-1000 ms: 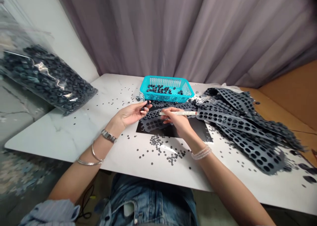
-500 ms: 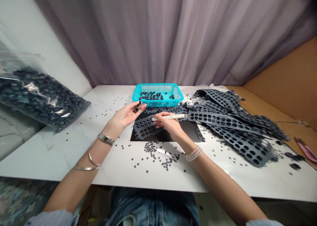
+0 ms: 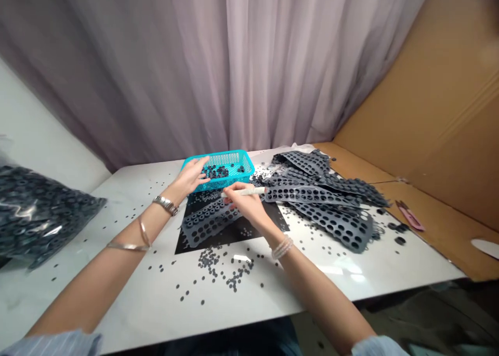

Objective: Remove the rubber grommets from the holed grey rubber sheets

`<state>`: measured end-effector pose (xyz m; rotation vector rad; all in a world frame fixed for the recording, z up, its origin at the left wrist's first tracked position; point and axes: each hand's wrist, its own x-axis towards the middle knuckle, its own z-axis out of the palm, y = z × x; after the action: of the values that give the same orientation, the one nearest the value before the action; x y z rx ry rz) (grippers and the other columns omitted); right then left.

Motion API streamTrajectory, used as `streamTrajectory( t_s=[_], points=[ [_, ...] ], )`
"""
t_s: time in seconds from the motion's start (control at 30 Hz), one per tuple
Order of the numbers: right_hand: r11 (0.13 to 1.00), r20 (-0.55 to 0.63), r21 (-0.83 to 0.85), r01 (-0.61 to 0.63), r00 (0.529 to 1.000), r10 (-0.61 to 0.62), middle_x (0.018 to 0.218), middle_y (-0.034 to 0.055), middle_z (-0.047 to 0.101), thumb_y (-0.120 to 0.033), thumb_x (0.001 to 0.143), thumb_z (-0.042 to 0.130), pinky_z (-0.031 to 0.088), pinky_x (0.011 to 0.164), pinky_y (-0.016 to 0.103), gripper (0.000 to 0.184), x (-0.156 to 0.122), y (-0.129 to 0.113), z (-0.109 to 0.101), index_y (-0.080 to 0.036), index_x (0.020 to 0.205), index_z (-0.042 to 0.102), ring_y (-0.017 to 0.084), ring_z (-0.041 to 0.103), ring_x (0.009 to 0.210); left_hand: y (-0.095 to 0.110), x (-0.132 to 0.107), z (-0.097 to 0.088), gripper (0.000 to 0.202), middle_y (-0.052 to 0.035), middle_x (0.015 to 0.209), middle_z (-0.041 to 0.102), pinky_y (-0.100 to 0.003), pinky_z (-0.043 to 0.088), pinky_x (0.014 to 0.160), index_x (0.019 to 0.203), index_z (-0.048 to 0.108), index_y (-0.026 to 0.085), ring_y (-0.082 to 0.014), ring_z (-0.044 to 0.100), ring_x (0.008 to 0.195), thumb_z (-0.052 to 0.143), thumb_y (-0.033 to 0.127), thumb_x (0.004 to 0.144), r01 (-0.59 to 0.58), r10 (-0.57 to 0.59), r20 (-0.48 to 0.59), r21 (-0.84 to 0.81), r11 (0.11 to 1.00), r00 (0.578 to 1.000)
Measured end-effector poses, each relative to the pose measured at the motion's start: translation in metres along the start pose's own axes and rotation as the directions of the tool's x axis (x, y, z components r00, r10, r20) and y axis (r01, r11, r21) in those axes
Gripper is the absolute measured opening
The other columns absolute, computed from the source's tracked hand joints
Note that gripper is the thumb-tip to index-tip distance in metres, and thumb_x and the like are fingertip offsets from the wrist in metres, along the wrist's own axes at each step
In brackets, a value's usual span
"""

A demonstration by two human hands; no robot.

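My left hand (image 3: 190, 177) is over the left end of a turquoise plastic basket (image 3: 250, 170), its fingers spread and nothing visible in them. Small black rubber rings (image 3: 217, 172) lie on the basket's floor. My right hand (image 3: 245, 204) grips a white pen-like stick (image 3: 252, 190), which lies nearly level across the fingers. Below that hand, a dark grey rubber sheet (image 3: 200, 234) with rows of round holes rests on a black mat (image 3: 249, 235). Some rings still sit in the sheet's upper row.
More punched rubber strips (image 3: 331, 220) are heaped on the right. Small black discs (image 3: 210, 260) lie scattered over the white table (image 3: 296, 273). A clear bag of black rings (image 3: 39, 210) stands at the left, and a pink-handled cutting tool (image 3: 410, 215) lies on the brown board at right.
My left hand has moved from in front of the basket to over its left end and opened; the dark pieces it held are gone from it. The view has turned right.
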<state>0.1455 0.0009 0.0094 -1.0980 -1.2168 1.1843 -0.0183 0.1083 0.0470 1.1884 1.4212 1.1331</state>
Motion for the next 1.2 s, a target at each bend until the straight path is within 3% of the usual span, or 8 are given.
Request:
streamTrajectory(
  t_s=[0.07, 0.13, 0.23, 0.37, 0.7, 0.87, 1.03, 1.2],
  points=[
    [0.999, -0.073, -0.01, 0.033, 0.997, -0.033, 0.063, 0.0038, 0.068, -0.029, 0.081, 0.061, 0.049, 0.049, 0.02, 0.018, 0.006, -0.004, -0.012, -0.015, 0.071, 0.066, 0.013, 0.065, 0.061, -0.02, -0.013, -0.012, 0.05, -0.0169, 0.127, 0.062, -0.039, 0.056, 0.085, 0.126, 0.059, 0.018, -0.0292, 0.064, 0.111, 0.067, 0.042, 0.082, -0.207, 0.215, -0.021, 0.183, 0.961, 0.976],
    [0.998, -0.14, -0.013, 0.055, 0.989, -0.056, 0.064, 0.0032, 0.069, -0.03, 0.08, 0.061, 0.05, 0.05, 0.021, 0.018, 0.011, -0.005, -0.024, -0.016, 0.072, 0.066, 0.014, 0.066, 0.062, -0.041, -0.027, -0.025, 0.034, -0.0108, 0.107, 0.071, -0.038, 0.054, 0.088, 0.106, 0.068, 0.018, -0.0256, 0.067, 0.099, 0.064, 0.041, 0.081, -0.398, 0.385, 0.125, 0.45, 0.799, 0.914],
    [0.998, -0.208, 0.012, 0.061, 0.976, -0.057, 0.065, 0.0023, 0.069, -0.032, 0.079, 0.063, 0.053, 0.055, 0.021, 0.016, 0.017, -0.004, -0.037, -0.016, 0.073, 0.066, 0.015, 0.068, 0.067, -0.073, -0.049, -0.046, 0.032, -0.0088, 0.095, 0.073, -0.038, 0.051, 0.088, 0.103, 0.069, 0.02, -0.0259, 0.068, 0.091, 0.062, 0.042, 0.081, -0.496, 0.318, 0.382, 0.687, 0.53, 0.868],
    [0.999, -0.2, 0.001, 0.044, 0.979, -0.043, 0.068, 0.0021, 0.07, -0.032, 0.077, 0.065, 0.055, 0.061, 0.022, 0.015, 0.021, 0.003, -0.044, -0.017, 0.074, 0.065, 0.015, 0.07, 0.07, -0.105, -0.071, -0.067, 0.037, -0.0142, 0.105, 0.068, -0.042, 0.046, 0.088, 0.111, 0.064, 0.019, -0.0324, 0.062, 0.102, 0.056, 0.044, 0.085, -0.481, 0.281, 0.403, 0.814, 0.325, 0.871],
    [0.974, -0.134, -0.225, -0.004, 0.991, -0.027, 0.064, 0.005, 0.071, -0.034, 0.077, 0.066, 0.052, 0.06, 0.023, 0.02, 0.029, 0.019, -0.059, -0.016, 0.069, 0.065, 0.015, 0.067, 0.063, -0.093, -0.084, -0.122, 0.019, -0.0058, 0.1, 0.065, -0.031, 0.043, 0.08, 0.097, 0.063, 0.025, -0.0222, 0.06, 0.09, 0.053, 0.03, 0.081, -0.551, 0.166, 0.547, 0.679, 0.486, 0.821],
    [0.988, -0.107, -0.129, -0.088, 0.991, 0.075, 0.064, 0.0036, 0.067, -0.03, 0.074, 0.07, 0.059, 0.062, 0.026, 0.016, 0.024, 0.025, -0.065, -0.016, 0.071, 0.063, 0.015, 0.068, 0.066, -0.085, -0.067, -0.17, 0.03, -0.0067, 0.101, 0.066, -0.031, 0.042, 0.073, 0.103, 0.067, 0.026, -0.0242, 0.061, 0.086, 0.058, 0.028, 0.074, -0.445, 0.058, 0.458, 0.816, 0.368, 0.887],
    [0.986, 0.095, -0.026, -0.164, 0.982, 0.165, 0.081, 0.0044, 0.066, -0.035, 0.077, 0.071, 0.063, 0.06, 0.032, 0.02, 0.003, 0.029, -0.049, -0.017, 0.076, 0.062, 0.018, 0.068, 0.079, -0.068, -0.079, -0.135, 0.039, -0.0097, 0.116, 0.063, -0.037, 0.04, 0.085, 0.117, 0.065, 0.024, -0.0318, 0.056, 0.11, 0.056, 0.031, 0.079, -0.465, 0.219, 0.419, 0.852, 0.239, 0.881],
    [0.986, 0.105, -0.109, -0.127, 0.985, 0.138, 0.076, 0.0028, 0.064, -0.036, 0.077, 0.072, 0.062, 0.057, 0.028, 0.023, -0.003, 0.033, -0.037, -0.017, 0.073, 0.059, 0.016, 0.066, 0.075, -0.059, -0.094, -0.052, 0.029, -0.0077, 0.107, 0.065, -0.032, 0.041, 0.086, 0.11, 0.068, 0.022, -0.0232, 0.061, 0.099, 0.052, 0.026, 0.087, -0.685, 0.25, 0.642, 0.636, 0.355, 0.725]
  ],
)
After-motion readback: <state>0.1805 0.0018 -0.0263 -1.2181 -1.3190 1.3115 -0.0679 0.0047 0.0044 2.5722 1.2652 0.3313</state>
